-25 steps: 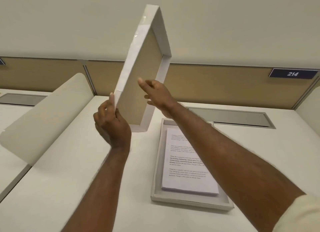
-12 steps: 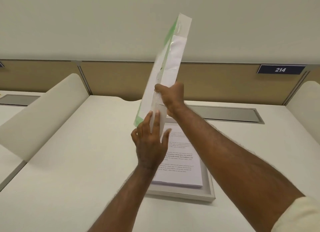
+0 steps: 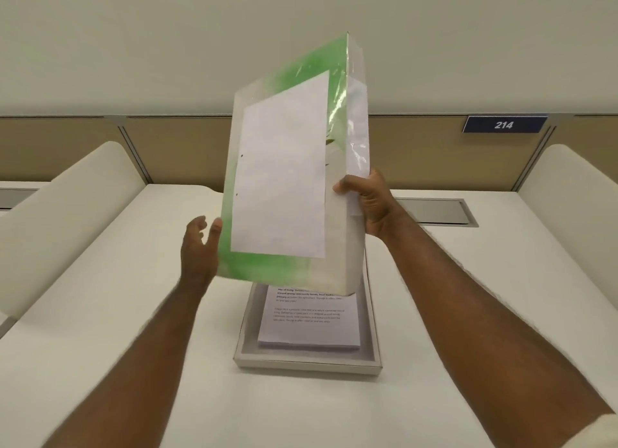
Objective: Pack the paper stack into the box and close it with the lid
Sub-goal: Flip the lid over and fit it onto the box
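Observation:
The white lid (image 3: pixel 287 186), green-tinted with a white sheet taped on its top face, is held tilted in the air above the box. My right hand (image 3: pixel 369 203) grips its right edge. My left hand (image 3: pixel 200 243) touches its lower left edge with fingers apart, not closed around it. Below lies the open grey box (image 3: pixel 242 350) on the desk, with the printed paper stack (image 3: pixel 309 327) inside it. The lid hides the far half of the box and stack.
The white desk (image 3: pixel 117 314) has curved cream dividers at the left (image 3: pixel 63 213) and right (image 3: pixel 575 193). A grey cable hatch (image 3: pixel 438 212) lies at the back, below a tan partition with a sign reading 214 (image 3: pixel 504 124).
The lid has turned from showing its open underside, through edge-on, to its top face towards me. My right hand moved to its right edge; my left slid to the lower left edge.

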The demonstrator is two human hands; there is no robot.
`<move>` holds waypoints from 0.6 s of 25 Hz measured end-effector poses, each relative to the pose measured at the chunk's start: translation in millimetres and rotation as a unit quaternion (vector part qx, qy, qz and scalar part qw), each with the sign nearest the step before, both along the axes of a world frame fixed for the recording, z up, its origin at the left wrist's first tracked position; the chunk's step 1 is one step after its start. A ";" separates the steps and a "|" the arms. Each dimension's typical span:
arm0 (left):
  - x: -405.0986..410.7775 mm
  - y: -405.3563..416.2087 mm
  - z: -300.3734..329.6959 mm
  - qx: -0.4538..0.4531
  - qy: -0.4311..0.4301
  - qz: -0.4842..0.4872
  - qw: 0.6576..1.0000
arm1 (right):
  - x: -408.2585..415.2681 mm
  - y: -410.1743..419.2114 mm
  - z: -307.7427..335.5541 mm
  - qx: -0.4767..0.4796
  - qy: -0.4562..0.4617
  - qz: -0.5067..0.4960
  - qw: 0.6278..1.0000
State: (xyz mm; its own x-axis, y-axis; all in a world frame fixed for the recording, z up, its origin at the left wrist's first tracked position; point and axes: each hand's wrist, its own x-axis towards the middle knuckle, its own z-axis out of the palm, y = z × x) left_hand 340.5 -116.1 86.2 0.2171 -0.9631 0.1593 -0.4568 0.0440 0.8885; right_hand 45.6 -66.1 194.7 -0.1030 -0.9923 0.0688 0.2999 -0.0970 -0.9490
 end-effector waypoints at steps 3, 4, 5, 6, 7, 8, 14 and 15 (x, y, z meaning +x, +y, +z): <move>10.9 -7.9 -4.4 0.157 0.131 -0.160 0.966 | -18.1 0.2 -19.5 0.006 -0.043 0.029 0.999; 10.7 -7.2 -5.8 0.187 0.156 -0.188 0.952 | -21.8 -0.9 -26.9 0.012 -0.050 0.033 0.998; 8.3 -6.9 -7.8 0.202 0.174 -0.192 0.945 | -24.9 -2.3 -35.0 0.026 -0.058 0.032 0.997; 4.3 -7.8 -10.9 0.202 0.178 -0.182 0.946 | -27.5 -3.9 -44.2 0.046 -0.069 0.027 0.996; -0.2 -8.3 -14.4 0.194 0.166 -0.167 0.952 | -29.5 -5.6 -54.2 0.066 -0.078 0.016 0.995; -4.6 -8.9 -18.5 0.187 0.152 -0.152 0.959 | -31.5 -8.3 -64.8 0.083 -0.077 -0.008 0.994; -19.5 -6.9 -45.3 0.170 0.111 -0.148 0.968 | -48.0 -17.7 -130.8 0.191 0.215 -0.201 0.937; -21.8 -6.5 -47.7 0.172 0.102 -0.149 0.968 | -49.4 -17.9 -138.7 0.201 0.245 -0.210 0.925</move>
State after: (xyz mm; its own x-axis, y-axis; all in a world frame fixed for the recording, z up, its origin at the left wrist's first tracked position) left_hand 318.7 -122.6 38.6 -0.0850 -0.9761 -0.1999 -0.2823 -0.1688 0.9444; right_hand -3.8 -83.9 55.9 -0.5388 -0.8278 -0.1562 -0.1591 0.2821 -0.9461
